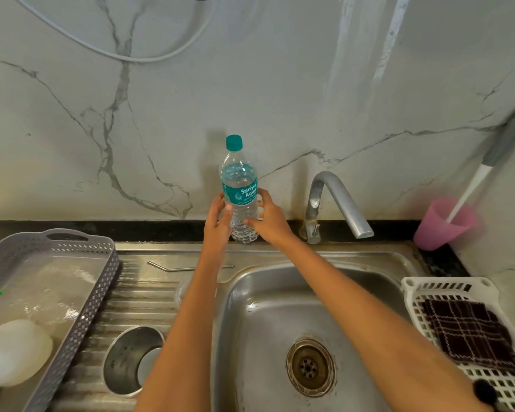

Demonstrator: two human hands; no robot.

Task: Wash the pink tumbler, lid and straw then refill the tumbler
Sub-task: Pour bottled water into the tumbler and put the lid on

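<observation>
A clear water bottle (241, 185) with a teal cap and label is upright at the back rim of the sink, mostly full. My left hand (217, 221) grips its lower left side and my right hand (269, 218) grips its right side. I cannot tell whether its base rests on the rim. An open tumbler (134, 359), steel inside, stands on the drainboard left of my left forearm. A bent metal straw (173, 267) lies on the drainboard behind it. A clear, lid-like shape (182, 292) shows beside my left forearm, partly hidden.
The steel sink basin (250, 337) with its drain lies below my arms, and the tap (336, 203) stands behind it on the right. A grey perforated tray (81, 322) sits on the left. At the right are a white basket (414, 292) holding a dark checked cloth and a pink cup (445, 223) with a brush.
</observation>
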